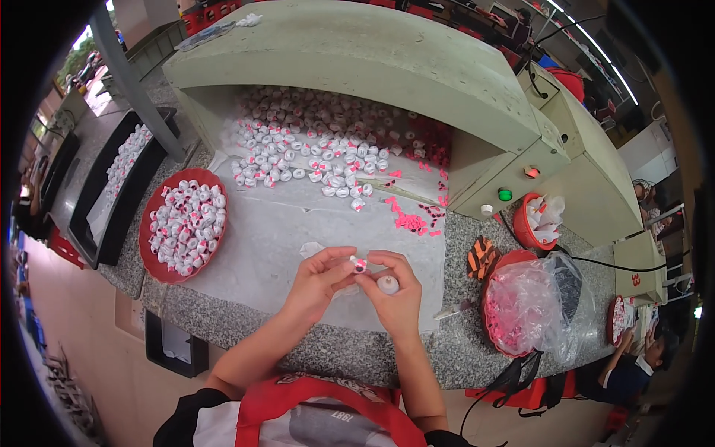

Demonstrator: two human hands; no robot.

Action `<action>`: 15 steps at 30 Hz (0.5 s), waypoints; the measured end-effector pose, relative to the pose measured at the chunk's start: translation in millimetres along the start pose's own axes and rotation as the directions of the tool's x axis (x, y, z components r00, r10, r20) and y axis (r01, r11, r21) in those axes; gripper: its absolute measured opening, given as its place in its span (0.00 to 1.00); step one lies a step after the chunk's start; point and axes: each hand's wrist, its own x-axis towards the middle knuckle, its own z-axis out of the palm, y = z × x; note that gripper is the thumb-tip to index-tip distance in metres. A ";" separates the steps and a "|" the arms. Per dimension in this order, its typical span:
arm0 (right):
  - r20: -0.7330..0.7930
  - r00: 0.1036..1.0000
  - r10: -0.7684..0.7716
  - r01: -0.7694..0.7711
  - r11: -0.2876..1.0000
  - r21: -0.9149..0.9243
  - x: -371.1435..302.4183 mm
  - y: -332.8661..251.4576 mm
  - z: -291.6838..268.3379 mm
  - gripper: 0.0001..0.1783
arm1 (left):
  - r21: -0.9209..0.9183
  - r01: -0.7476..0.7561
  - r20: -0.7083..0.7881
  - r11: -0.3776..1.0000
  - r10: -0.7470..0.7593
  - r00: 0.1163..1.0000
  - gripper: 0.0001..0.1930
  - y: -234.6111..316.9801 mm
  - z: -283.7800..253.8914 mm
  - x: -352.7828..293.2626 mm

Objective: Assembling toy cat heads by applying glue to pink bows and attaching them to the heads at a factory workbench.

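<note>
Over the white paper sheet (298, 231), my left hand (311, 285) pinches a small white rounded piece (359, 264) with pink and dark spots on it. My right hand (395, 298) is closed around a small white squeeze bottle (388, 284), its thumb and fingertips close against the same piece. Whether the bottle's tip touches the piece I cannot tell. Beyond the hands, many similar white-and-pink pieces (287, 149) spread under the pale green hood. Loose pink bits (410, 223) and small dark bits lie to their right. A crumpled white scrap (310, 249) rests beside my left fingers.
A red basket (145, 246) full of white pieces stands at the left. On the right are an orange-and-black striped item (482, 257), a small red bucket (523, 227), a plastic-covered red basket (490, 328) and a thin blade-like tool (453, 309). The hood (357, 52) arches overhead.
</note>
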 end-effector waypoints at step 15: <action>0.297 0.934 0.199 -0.328 0.807 0.491 -13.5 -21.4 -9.8 0.08 | 0.295 -0.293 0.266 0.910 0.216 0.939 0.11 38.6 7.0 -49.4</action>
